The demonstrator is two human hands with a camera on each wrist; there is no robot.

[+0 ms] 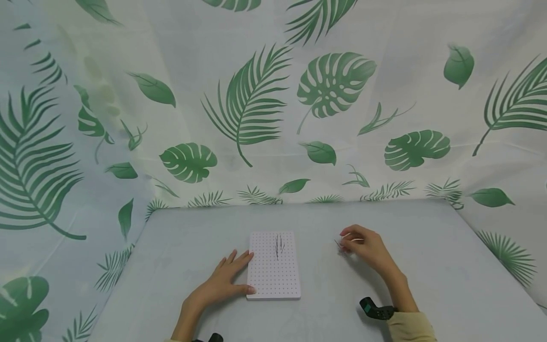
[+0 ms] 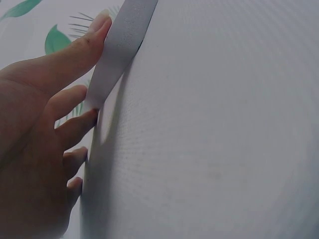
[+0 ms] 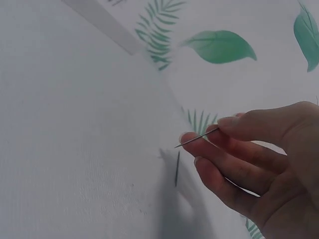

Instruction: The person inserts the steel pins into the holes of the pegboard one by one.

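Observation:
A white board with a grid of small holes [image 1: 267, 275] lies flat on the table. Several thin dark needles [image 1: 278, 247] stand in its upper part. Along the board's left side rests my left hand [image 1: 224, 282], fingers spread, thumb on the near corner; the left wrist view shows thumb and fingertips against the board's edge [image 2: 122, 47]. To the right of the board, my right hand [image 1: 367, 247] pinches a thin metal needle [image 3: 199, 136] between thumb and fingers, its point sticking out. Below those fingertips, another needle [image 3: 177, 169] shows on the table.
The pale table [image 1: 192, 237] runs back to a hanging cloth [image 1: 265, 166] printed with green leaves, which also closes off both sides. A black wrist device [image 1: 378, 311] sits on my right forearm by the sleeve.

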